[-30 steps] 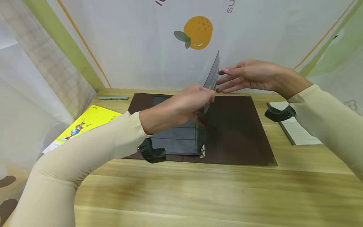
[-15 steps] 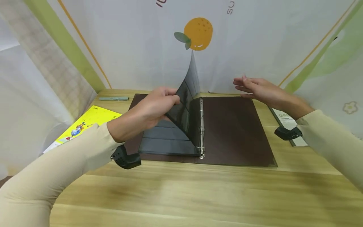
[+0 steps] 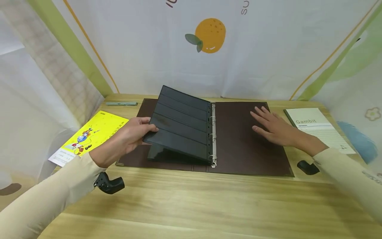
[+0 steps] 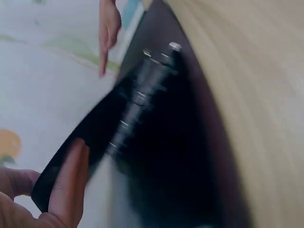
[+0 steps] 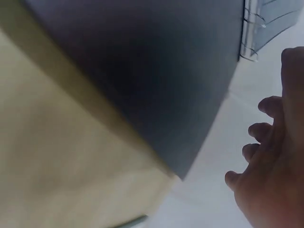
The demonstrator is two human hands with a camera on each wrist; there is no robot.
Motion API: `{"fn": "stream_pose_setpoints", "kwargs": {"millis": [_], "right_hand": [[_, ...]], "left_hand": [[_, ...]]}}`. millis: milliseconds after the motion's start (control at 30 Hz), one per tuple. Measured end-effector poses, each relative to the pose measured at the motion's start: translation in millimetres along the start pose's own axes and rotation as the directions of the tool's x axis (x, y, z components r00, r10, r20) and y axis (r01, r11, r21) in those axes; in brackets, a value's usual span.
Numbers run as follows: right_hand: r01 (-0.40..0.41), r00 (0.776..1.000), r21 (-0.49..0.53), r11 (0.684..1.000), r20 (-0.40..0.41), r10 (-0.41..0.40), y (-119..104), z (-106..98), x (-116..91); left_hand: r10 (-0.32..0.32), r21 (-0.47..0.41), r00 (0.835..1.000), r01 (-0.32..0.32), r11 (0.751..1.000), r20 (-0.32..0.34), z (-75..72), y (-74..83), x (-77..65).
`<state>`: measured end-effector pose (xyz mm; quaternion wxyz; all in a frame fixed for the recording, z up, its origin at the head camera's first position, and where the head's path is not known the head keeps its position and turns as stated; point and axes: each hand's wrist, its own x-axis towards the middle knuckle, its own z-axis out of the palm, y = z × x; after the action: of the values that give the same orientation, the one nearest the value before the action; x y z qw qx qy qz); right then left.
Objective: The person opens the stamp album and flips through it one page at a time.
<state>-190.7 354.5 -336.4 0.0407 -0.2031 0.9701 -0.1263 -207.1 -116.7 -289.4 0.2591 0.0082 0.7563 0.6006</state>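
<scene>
A dark brown ring binder (image 3: 238,139) lies spread on the wooden table, its metal rings (image 3: 213,132) running down the middle. My left hand (image 3: 129,134) pinches the outer edge of a black pocket page (image 3: 179,122) between thumb and fingers. That page slants up from the rings over the left cover, with more black pages (image 3: 158,153) beneath it. In the left wrist view the fingers (image 4: 71,180) curl round the page's edge. Over the right cover, my right hand (image 3: 273,129) is spread with fingers extended and holds nothing.
On the left lies a yellow booklet (image 3: 98,129) with a cartoon figure, and behind it a pale green pen (image 3: 121,103). A lined notepad (image 3: 317,127) marked "Gambit" lies at the right. A white printed curtain (image 3: 253,59) hangs behind the table (image 3: 209,202).
The page has swung from nearly upright over to the left, and my left hand has moved left and down with it. My right hand has come away from the page, down over the right cover.
</scene>
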Motion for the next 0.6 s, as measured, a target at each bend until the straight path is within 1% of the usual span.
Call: {"fn": "stream_pose_setpoints", "kwargs": {"millis": [33, 100, 133, 200, 267, 300, 367, 467, 500, 533, 600], "right_hand": [[0.005, 1.000, -0.006, 1.000, 0.000, -0.005, 1, 5, -2], [0.011, 1.000, -0.002, 1.000, 0.000, -0.011, 1, 14, -6], [0.015, 1.000, 0.002, 1.000, 0.001, -0.015, 1, 19, -7], [0.015, 1.000, 0.008, 1.000, 0.017, -0.015, 0, 27, -9], [0.002, 0.999, 0.010, 1.000, 0.034, -0.003, -2, 33, -11], [-0.004, 0.999, 0.010, 1.000, 0.042, 0.004, -3, 35, -12], [-0.017, 0.998, 0.001, 1.000, 0.056, 0.017, -6, 39, -13], [-0.030, 0.997, -0.010, 0.999, 0.074, 0.031, -9, 40, -15], [-0.032, 0.996, -0.014, 0.999, 0.080, 0.033, -10, 40, -16], [-0.033, 0.996, -0.018, 0.999, 0.087, 0.035, -11, 40, -16], [-0.034, 0.994, -0.018, 0.999, 0.101, 0.036, -12, 41, -16]], "left_hand": [[-0.019, 0.015, 1.000, 0.019, 1.000, -0.014, -2.8, -7.4, 3.8], [-0.044, 0.097, 0.997, 0.050, 0.994, -0.059, -7.5, -21.5, 11.4], [-0.057, 0.149, 0.995, 0.068, 0.986, -0.082, -9.0, -28.1, 14.8], [-0.066, 0.262, 0.991, 0.095, 0.960, -0.117, -10.5, -39.8, 20.9], [-0.049, 0.387, 0.990, 0.096, 0.917, -0.130, -10.2, -49.1, 24.9], [-0.027, 0.442, 0.991, 0.082, 0.893, -0.130, -9.2, -52.5, 25.8], [0.038, 0.562, 0.991, 0.040, 0.826, -0.126, -7.0, -57.1, 26.3], [0.158, 0.712, 0.981, -0.030, 0.701, -0.113, -4.6, -59.1, 24.4], [0.193, 0.747, 0.975, -0.049, 0.663, -0.107, -4.3, -59.4, 23.6], [0.220, 0.773, 0.970, -0.064, 0.631, -0.099, -4.2, -59.9, 22.9], [0.255, 0.812, 0.964, -0.088, 0.577, -0.077, -4.5, -61.4, 22.1]]}}
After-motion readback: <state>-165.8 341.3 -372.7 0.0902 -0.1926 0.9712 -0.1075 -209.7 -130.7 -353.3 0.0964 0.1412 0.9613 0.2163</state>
